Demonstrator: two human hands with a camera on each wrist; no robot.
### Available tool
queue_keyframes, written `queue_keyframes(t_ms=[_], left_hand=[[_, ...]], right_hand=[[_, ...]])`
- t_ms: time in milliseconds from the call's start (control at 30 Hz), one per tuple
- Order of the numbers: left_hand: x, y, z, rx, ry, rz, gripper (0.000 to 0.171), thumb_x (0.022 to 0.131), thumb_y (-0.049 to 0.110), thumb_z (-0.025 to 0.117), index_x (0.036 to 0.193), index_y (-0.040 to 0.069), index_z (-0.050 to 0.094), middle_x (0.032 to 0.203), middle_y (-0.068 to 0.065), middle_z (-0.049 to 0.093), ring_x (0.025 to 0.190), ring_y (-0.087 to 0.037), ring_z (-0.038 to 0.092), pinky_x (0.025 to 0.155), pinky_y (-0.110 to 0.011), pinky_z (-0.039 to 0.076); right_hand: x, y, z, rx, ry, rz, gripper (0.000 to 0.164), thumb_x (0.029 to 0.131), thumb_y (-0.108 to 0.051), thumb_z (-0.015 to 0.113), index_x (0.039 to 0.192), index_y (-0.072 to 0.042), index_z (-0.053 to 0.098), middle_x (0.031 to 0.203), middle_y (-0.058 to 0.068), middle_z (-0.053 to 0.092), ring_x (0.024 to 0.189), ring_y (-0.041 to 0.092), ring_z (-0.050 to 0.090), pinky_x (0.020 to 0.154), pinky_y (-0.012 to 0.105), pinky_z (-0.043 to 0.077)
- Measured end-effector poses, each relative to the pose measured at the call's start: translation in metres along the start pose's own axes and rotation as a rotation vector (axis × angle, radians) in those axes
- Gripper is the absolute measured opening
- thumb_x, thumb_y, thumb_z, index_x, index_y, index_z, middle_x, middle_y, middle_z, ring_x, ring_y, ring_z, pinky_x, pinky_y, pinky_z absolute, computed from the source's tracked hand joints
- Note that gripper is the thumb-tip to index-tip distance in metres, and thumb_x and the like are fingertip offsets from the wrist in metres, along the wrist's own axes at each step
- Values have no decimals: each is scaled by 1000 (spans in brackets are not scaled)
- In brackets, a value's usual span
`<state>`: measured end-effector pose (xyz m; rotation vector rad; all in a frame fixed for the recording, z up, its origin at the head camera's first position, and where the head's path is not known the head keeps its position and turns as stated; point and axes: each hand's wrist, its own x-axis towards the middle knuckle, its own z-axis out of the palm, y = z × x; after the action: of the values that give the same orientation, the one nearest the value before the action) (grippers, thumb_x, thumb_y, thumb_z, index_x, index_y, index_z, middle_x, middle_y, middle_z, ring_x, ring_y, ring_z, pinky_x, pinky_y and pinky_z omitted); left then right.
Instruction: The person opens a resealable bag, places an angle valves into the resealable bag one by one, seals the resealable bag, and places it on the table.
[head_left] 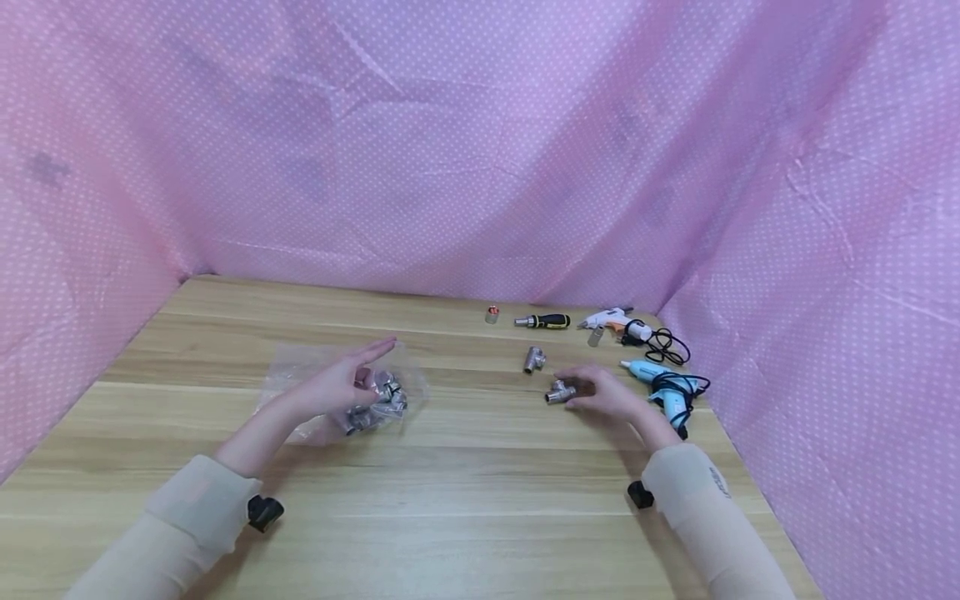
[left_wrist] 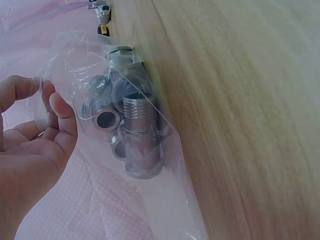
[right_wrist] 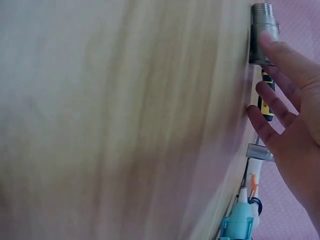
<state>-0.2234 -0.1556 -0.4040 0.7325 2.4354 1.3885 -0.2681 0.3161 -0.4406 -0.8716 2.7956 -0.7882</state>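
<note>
My left hand [head_left: 341, 387] is at a clear plastic bag [head_left: 292, 375] holding several shiny metal pipe fittings [head_left: 386, 396]. In the left wrist view its loosely bent fingers [left_wrist: 64, 112] overlap the film beside a threaded fitting [left_wrist: 142, 135]. My right hand [head_left: 611, 396] is low over the table at a metal tee fitting [head_left: 558, 393], its thumb overlapping the tee [right_wrist: 261, 47] in the right wrist view. Its other fingers [right_wrist: 262, 120] are spread apart from it. A second tee fitting [head_left: 534, 360] lies just beyond, to the left.
Along the back lie a small red-topped cylinder [head_left: 492, 314], a black-and-yellow screwdriver [head_left: 551, 322], a white hot glue gun [head_left: 611, 318] and a small grey metal cylinder [head_left: 596, 337]. A light blue glue gun [head_left: 671, 392] with black cord lies right of my right hand. Pink dotted curtains [head_left: 450, 167] surround the wooden table [head_left: 450, 517].
</note>
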Motion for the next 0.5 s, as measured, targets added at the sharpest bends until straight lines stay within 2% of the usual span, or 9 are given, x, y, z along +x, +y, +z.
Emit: queue_keyframes(t_ms=[267,500], left_hand=[[0,-3,-1,2,-5,0,91,75,-4,66,151,8,18,152,-19,21,66,-10,43,52,-19,44],[1,-5,-2,14,-3,7,90,75,-2,66,151,8,18,152,-19,22,64,-10,42,52,-20,43]], right_hand=[[2,4,3,9,5,37,47,81,-19,73,124,-7,60,121,10,62,110,28,57,97,48,44],[4,-5,1,13,28,58,46,80,-17,73,123,-7,61,113,9,64,99,24,60,89,44,50]])
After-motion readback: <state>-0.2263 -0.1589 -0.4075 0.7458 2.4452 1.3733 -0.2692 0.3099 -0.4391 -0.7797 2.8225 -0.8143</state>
